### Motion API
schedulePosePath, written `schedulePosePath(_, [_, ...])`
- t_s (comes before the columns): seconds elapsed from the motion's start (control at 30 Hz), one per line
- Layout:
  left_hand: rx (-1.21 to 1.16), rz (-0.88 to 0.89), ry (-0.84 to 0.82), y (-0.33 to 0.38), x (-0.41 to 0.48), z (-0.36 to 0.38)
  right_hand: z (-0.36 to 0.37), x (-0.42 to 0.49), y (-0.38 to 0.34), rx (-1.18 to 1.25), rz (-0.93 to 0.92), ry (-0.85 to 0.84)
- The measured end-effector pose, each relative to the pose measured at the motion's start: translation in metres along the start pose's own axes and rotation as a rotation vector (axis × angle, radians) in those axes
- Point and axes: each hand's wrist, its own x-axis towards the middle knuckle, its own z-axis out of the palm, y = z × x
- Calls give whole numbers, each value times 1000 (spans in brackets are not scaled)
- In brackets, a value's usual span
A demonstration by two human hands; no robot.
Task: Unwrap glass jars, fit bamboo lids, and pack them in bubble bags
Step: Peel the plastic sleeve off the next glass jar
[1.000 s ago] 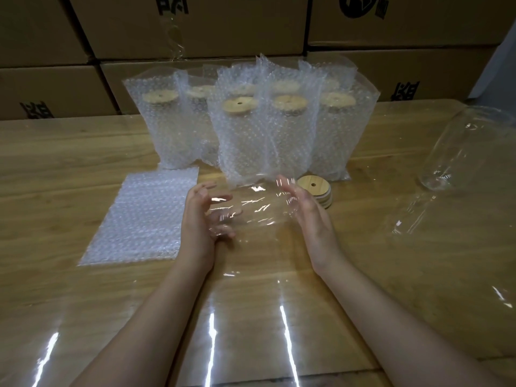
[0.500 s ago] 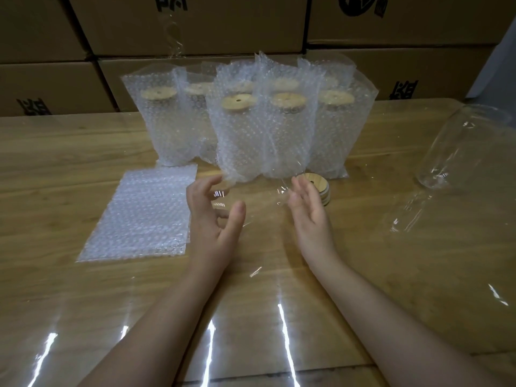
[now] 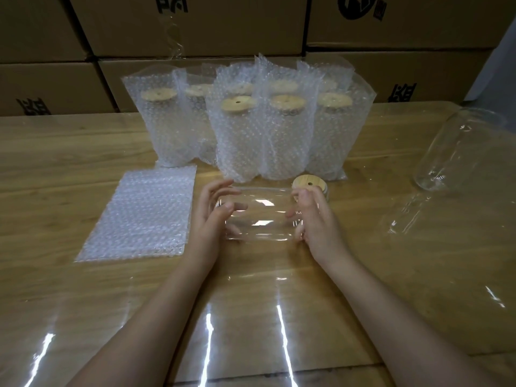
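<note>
Item: glass jar, lying sideways; my left hand and right hand cup its ends, grip spread; I'd stand it upright before fitting the lid.

A packing room or warehouse: stacked brown cardboard cartons with black printed marks wall in the far side, and the wooden bench carries rows of bagged jars beside a pile of flat bubble bags.
</note>
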Motion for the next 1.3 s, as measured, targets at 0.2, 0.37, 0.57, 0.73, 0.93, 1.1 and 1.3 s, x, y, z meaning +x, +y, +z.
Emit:
schedulePosePath(0.2, [-342,-213,-6,3,4,-5,-2,-9,0,-289,-624,3])
schedulePosePath(0.37, [-500,-387,-39,10,5,-14,1,-12,-1,-384,-993,-78])
schedulePosePath(0.57, [-227,-92,35,12,-1,3,6,-12,3,-60,-373,45])
schedulePosePath(0.73, [200,351,-8,9,-10,4,6,0,-2,223,179,-1])
schedulePosePath(0.93, [179,368,-6,5,-9,5,5,-4,-4,196,169,-23])
schedulePosePath(1.1, [-122,85,110,6,-3,3,13,-17,0,51,-177,-32])
schedulePosePath(1.3, [-551,-419,154,4,0,10,15,-23,-6,129,-426,-25])
